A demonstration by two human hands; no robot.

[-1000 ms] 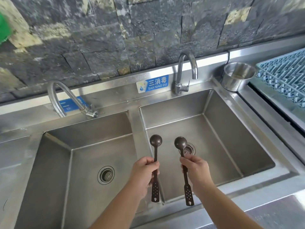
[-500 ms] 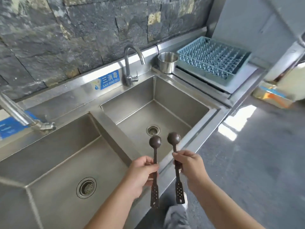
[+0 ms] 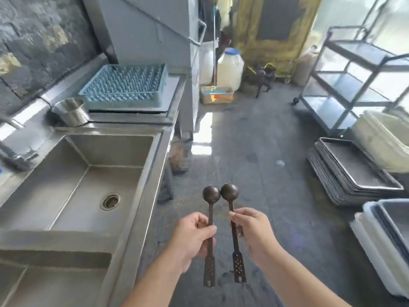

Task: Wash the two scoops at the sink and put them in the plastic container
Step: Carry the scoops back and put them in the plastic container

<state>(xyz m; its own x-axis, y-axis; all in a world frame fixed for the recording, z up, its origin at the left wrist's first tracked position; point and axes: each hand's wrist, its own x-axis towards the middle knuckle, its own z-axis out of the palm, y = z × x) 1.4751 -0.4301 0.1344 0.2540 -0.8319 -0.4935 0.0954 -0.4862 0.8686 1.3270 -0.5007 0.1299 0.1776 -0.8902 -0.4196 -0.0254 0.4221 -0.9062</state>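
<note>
I hold two dark brown long-handled scoops upright over the floor, to the right of the steel sink [image 3: 152, 156]. My left hand [image 3: 194, 238] grips the left scoop [image 3: 211, 193] by its handle. My right hand [image 3: 254, 231] grips the right scoop [image 3: 229, 191] the same way. The two round bowls touch side by side. A white plastic container [image 3: 385, 142] sits at the right edge, and a stack of white and grey plastic tubs [image 3: 382, 229] stands at the lower right.
A steel pot [image 3: 70, 111] and a blue dish rack [image 3: 124, 85] rest on the counter behind the sink. Stacked grey trays [image 3: 352, 173] lie on the floor at right, near a metal trolley [image 3: 345, 85]. A white jug [image 3: 230, 67] and a cardboard box [image 3: 217, 95] stand farther back.
My view has swung right, away from the sink basins toward the floor. Both hands kept their scoops and moved off the sink; the scoop bowls came together.
</note>
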